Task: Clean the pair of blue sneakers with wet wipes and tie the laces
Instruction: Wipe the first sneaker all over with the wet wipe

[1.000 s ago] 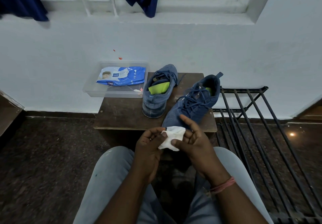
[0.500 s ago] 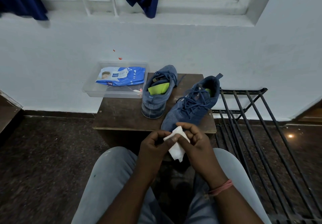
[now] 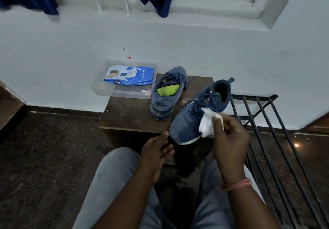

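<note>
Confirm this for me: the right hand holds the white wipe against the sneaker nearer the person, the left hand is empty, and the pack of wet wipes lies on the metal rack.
One detail is wrong. The pack of wet wipes lies in the clear plastic tray, not on a metal rack, as the head view shows. The rest holds: the right hand holds the white wipe against the nearer sneaker, and the left hand is empty.

Right hand raised, fingers pinching; left hand lower, fingers relaxed, holding nothing.
</note>
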Demonstrator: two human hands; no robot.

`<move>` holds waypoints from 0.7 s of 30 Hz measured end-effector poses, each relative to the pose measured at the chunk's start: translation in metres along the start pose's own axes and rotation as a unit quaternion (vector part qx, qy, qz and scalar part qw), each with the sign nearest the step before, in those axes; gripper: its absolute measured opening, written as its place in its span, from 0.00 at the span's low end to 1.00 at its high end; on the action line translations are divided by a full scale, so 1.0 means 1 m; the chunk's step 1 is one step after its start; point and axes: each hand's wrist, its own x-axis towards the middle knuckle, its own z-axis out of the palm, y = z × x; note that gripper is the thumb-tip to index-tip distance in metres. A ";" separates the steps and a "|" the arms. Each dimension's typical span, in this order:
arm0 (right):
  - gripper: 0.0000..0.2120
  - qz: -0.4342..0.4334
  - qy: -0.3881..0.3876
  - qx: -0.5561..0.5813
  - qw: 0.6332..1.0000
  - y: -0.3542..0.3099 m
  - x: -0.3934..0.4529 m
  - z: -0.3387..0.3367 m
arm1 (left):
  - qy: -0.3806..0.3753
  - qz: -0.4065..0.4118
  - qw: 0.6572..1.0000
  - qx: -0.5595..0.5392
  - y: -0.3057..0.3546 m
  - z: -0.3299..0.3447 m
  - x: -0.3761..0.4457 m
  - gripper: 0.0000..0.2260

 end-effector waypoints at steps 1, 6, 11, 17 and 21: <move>0.09 -0.072 0.004 -0.083 0.994 -0.004 0.002 0.002 | -0.014 -0.024 1.000 0.004 -0.002 0.003 -0.001 0.13; 0.14 -0.329 -0.188 -0.361 0.852 0.012 -0.017 0.033 | -0.096 -0.025 0.995 -0.026 -0.003 0.012 -0.004 0.12; 0.29 -0.333 -0.281 -0.428 0.791 0.041 -0.041 0.031 | -0.127 -0.022 0.990 -0.049 -0.003 0.008 -0.003 0.12; 0.33 -0.285 -0.353 -0.457 0.765 0.039 -0.032 0.046 | -0.136 -0.014 0.988 -0.077 -0.001 0.010 -0.004 0.14; 0.36 -0.263 -0.378 -0.471 0.752 0.021 -0.020 0.056 | -0.131 -0.009 0.987 -0.094 -0.001 0.006 -0.001 0.15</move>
